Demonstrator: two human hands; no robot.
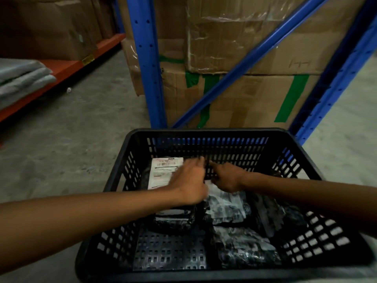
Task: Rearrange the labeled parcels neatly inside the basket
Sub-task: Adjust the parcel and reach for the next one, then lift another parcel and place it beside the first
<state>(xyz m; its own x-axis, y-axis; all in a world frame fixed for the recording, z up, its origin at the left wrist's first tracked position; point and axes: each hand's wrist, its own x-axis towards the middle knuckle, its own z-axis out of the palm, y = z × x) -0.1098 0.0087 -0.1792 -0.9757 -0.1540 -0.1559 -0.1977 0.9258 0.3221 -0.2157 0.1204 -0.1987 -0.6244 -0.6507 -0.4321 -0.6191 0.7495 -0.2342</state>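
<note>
A black slotted plastic basket (204, 132) stands on the floor in front of me. Inside lie several parcels in black wrap. One with a white barcode label (163, 170) lies at the far left, and a smaller one (173, 219) sits in front of it. A shiny middle parcel (226, 209), a front-right parcel (242, 248) and a right-side parcel (271, 213) fill the rest. My left hand (189, 180) is over the labelled parcel, its fingers blurred. My right hand (226, 177) is curled on the middle parcel's far edge, index finger pointing left.
A blue rack upright (149, 64) and a diagonal brace (240, 64) stand just beyond the basket, with taped cardboard boxes (234, 94) behind them. An orange shelf (61, 72) with folded grey cloth (22, 78) is at the left. The floor (81, 127) is bare concrete.
</note>
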